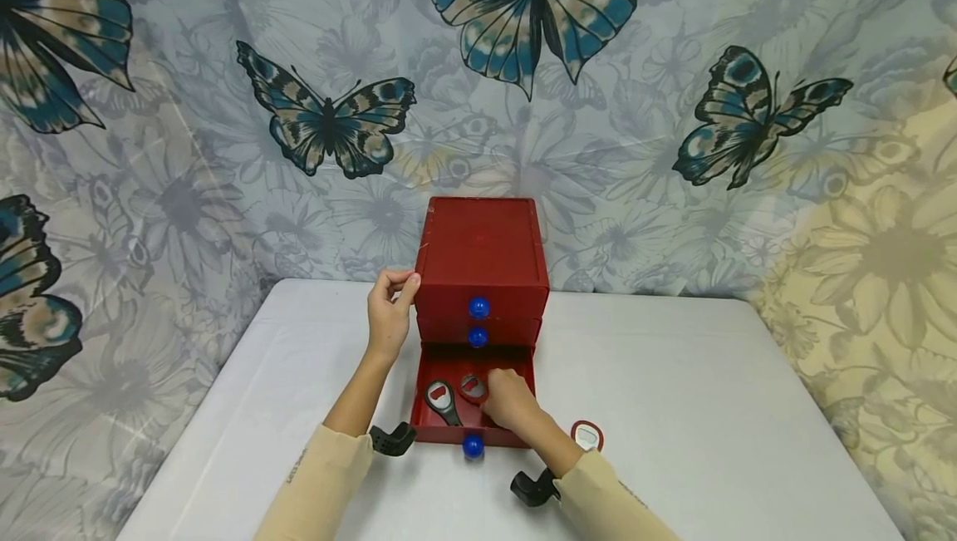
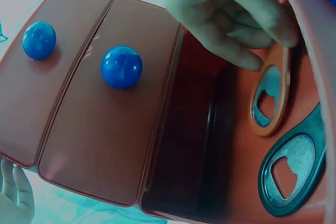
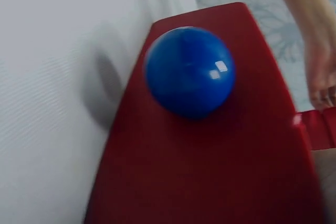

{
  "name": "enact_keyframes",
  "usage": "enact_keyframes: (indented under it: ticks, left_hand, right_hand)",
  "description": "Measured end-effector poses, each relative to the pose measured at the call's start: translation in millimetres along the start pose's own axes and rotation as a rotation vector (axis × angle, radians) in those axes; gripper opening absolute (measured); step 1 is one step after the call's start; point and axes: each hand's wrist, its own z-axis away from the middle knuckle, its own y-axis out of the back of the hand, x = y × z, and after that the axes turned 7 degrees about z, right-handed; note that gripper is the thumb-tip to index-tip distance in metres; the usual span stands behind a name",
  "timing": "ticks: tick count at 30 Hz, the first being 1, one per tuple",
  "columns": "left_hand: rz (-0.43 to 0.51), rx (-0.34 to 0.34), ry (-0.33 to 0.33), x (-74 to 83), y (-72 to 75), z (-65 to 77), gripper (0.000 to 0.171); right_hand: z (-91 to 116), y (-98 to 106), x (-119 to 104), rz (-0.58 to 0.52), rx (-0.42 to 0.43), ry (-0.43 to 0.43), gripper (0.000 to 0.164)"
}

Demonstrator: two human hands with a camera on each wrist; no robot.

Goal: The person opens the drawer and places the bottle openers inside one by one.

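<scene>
A red three-drawer cabinet [image 1: 482, 242] with blue round knobs stands on the table, its bottom drawer [image 1: 497, 435] pulled out. Inside that drawer lie a black-handled bottle opener [image 1: 439, 395] and a red bottle opener [image 1: 473, 389]. My right hand [image 1: 510, 400] reaches into the drawer and pinches the red opener's handle between thumb and fingers, as the left wrist view shows. The red opener's head [image 2: 269, 100] points away from the fingers, beside the black one [image 2: 294, 169]. Against the cabinet's upper left front corner rests my left hand [image 1: 389, 317], fingers extended along the side.
Another red-rimmed opener [image 1: 586, 435] lies on the white table [image 1: 673, 375] right of the drawer, partly behind my right forearm. The two upper drawers are closed. A butterfly-patterned cloth [image 1: 598, 217] hangs behind the table. The drawer's blue knob [image 3: 190, 72] faces the right wrist camera.
</scene>
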Motion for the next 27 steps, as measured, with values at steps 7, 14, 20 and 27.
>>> enact_keyframes:
  ticks: [7,14,20,27]
  left_hand:
    - [0.011,0.005,0.005,-1.1,2.7,-0.1,0.021]
    - [0.032,0.002,-0.013,-2.5,1.2,0.6,0.019]
    - [0.040,-0.001,-0.011,-1.0,0.0,0.0,0.021]
    - [0.046,-0.009,-0.010,-0.8,0.5,-2.4,0.022]
  right_hand:
    - [-3,-6,-1,-0.035,-0.075,0.031,0.008]
    - [9,5,3,-0.196,-0.028,0.094,0.019]
    - [29,31,10,-0.296,0.061,0.089,0.014]
    - [47,47,33,-0.312,0.122,-0.062,0.008]
